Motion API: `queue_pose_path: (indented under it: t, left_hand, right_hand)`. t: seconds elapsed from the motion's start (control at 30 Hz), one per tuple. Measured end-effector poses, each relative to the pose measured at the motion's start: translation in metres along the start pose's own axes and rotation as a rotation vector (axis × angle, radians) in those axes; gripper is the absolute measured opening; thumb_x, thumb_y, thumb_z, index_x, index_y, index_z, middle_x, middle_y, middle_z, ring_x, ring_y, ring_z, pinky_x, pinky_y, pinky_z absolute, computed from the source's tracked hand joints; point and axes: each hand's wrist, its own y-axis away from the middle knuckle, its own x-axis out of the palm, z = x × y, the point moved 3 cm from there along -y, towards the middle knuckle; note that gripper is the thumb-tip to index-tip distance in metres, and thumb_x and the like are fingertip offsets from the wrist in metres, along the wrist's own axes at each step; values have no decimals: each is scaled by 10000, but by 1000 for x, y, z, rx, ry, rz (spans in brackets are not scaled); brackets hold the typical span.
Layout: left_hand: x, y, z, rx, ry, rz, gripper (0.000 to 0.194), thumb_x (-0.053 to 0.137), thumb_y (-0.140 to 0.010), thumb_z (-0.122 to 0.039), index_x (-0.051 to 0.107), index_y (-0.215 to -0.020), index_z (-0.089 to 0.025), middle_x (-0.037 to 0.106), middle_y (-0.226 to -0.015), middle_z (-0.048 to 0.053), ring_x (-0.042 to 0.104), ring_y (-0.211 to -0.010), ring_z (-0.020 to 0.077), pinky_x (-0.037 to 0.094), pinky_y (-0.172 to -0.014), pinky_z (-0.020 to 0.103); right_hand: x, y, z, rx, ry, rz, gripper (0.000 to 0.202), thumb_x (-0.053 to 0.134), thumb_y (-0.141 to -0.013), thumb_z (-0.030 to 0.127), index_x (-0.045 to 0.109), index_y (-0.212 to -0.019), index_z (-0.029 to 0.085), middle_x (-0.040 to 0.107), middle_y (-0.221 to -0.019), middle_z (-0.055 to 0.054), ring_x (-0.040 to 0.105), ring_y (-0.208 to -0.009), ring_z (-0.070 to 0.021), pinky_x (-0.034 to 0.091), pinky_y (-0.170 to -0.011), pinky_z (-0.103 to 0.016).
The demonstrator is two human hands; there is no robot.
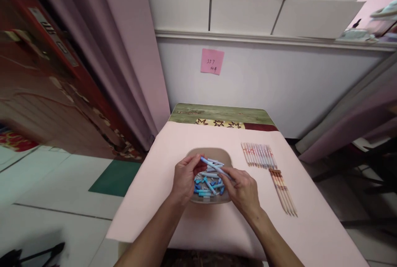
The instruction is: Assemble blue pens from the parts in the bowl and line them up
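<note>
Both my hands hold one light-blue pen [212, 164] slantwise above a grey-beige bin [190, 154]. My left hand [185, 176] pinches its darker blue end between thumb and fingers. The fingers of my right hand [243, 186] close around the other end, partly covering it. Inside the bin lie several pale blue pen barrels [209, 174] and smaller bright-blue pen parts [206, 193]. Some of them are too small to make out.
A row of pale patterned pens [259, 155] lies right of the bin. Nearer me are several cream pens with brown tops [283, 194]. A pink cloth [145, 200] covers most of the table; a pink note [212, 61] is on the wall behind.
</note>
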Motion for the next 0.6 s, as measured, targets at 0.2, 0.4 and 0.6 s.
queue_pose_path:
  t: [0.2,0.4,0.6]
  left_hand:
    - [-14,-14,-3,379,-834,55,293,471,-867,-356,655,-960,-148,703,-870,71,648,-737,163,508,-696,292]
    - [-17,-22,14,374,-1276,292,156,570,-692,-78,670,-679,-197,671,-759,27,601,-780,193,423,-755,299]
    - [-13,-22,16,342,-1550,359,197,511,-745,-73,668,-732,-191,676,-853,50,594,-867,212,405,-769,294]
  right_hand:
    - [-14,5,-30,393,-396,-98,302,501,-908,426,639,-1058,203,715,-735,-33,660,-663,-176,500,-661,-273]
    - [-8,6,-41,543,-817,-86,328,573,-853,472,628,-967,169,708,-830,-76,654,-741,-199,521,-726,-331]
    - [-1,11,-43,537,-835,-29,319,634,-810,442,701,-984,183,702,-782,-45,633,-760,-197,502,-745,-320]
